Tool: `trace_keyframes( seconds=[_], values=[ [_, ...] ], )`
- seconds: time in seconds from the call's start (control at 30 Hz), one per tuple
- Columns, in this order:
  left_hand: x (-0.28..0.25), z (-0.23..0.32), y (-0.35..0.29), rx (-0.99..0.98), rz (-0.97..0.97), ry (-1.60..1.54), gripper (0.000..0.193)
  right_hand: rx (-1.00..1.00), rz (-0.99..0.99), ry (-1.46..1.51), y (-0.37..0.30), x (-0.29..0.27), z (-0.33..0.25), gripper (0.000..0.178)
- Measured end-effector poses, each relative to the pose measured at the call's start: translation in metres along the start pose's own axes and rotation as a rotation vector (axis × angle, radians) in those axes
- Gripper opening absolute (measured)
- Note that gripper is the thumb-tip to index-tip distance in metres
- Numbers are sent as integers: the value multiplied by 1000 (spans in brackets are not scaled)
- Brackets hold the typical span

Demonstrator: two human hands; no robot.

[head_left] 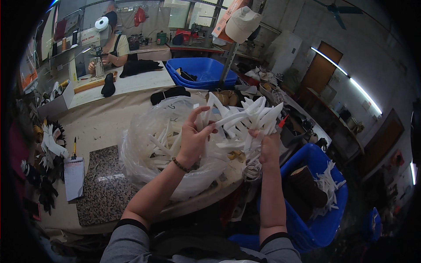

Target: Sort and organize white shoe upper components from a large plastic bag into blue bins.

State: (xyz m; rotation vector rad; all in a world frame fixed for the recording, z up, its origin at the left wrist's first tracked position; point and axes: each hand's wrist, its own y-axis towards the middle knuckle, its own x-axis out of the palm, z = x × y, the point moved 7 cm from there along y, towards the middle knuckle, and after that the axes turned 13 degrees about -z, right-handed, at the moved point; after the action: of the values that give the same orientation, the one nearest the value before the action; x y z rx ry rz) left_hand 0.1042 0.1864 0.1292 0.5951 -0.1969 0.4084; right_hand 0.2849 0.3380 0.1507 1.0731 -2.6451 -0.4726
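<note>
Above the table's front edge, my right hand is closed round a fanned bunch of white strips that look like soft cloth. To its left, my left hand pinches a white strip between thumb and fingers, beside the bunch. Beneath my left hand lies a clear plastic bag, its mouth spread wide, with more pale strips inside. Shiny metal rings hang just below my right hand; what they belong to is hidden.
A blue tub at the right holds white strips and a dark brown roll. A speckled stone slab and a notepad lie at the left. Across the table, a person works at a sewing machine, near another blue tub.
</note>
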Motion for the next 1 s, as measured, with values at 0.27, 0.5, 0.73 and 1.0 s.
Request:
trace_keyframes(
  seconds=[0.27, 0.5, 0.73, 1.0],
  values=[
    [-39, 8, 17, 76, 119, -123, 41, 54, 48, -211, -14, -74, -41, 43],
    [-32, -6, 24, 51, 170, -198, 39, 57, 90, -171, -27, -104, -49, 46],
    [-4, -1, 22, 111, 247, -248, 38, 40, 150, 22, -48, -128, -39, 41],
    [-27, 9, 42, 135, 192, -207, 42, -135, 555, -536, -129, -258, -161, 45]
  ],
)
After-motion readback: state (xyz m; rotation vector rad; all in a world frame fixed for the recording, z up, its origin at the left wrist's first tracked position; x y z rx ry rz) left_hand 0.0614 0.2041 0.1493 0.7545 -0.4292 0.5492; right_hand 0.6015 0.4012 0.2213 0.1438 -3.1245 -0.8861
